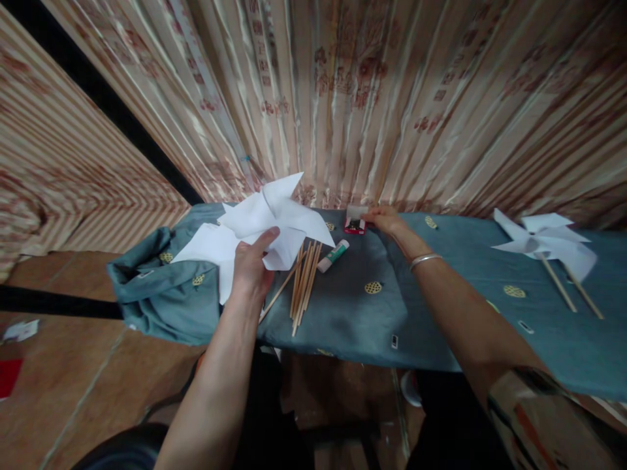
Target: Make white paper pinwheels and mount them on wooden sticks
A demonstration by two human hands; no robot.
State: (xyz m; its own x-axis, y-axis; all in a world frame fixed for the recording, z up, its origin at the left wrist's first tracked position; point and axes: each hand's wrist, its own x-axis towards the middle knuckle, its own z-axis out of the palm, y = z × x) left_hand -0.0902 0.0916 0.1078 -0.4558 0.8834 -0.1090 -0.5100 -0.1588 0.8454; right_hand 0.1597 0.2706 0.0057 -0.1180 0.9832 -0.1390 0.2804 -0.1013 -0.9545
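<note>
My left hand (255, 261) grips a white paper pinwheel (289, 219) by its middle, thumb on top. Its folded blades fan out above the cloth-covered table. Over at the far edge, my right hand (386, 219) has its fingers closed at the side of a small red box (354, 226) with a clear lid and small dark pieces inside. White paper (203, 251) lies under and left of the held pinwheel. Just right of my left hand are several wooden sticks (304, 284) in a loose bundle and a glue stick (334, 256).
Two pinwheels on sticks (548, 241) lie at the right of the table. The green-blue cloth (353, 313) bunches up at the left end. A patterned curtain (318, 98) hangs right behind the table. A dark pole (112, 111) slants at the left.
</note>
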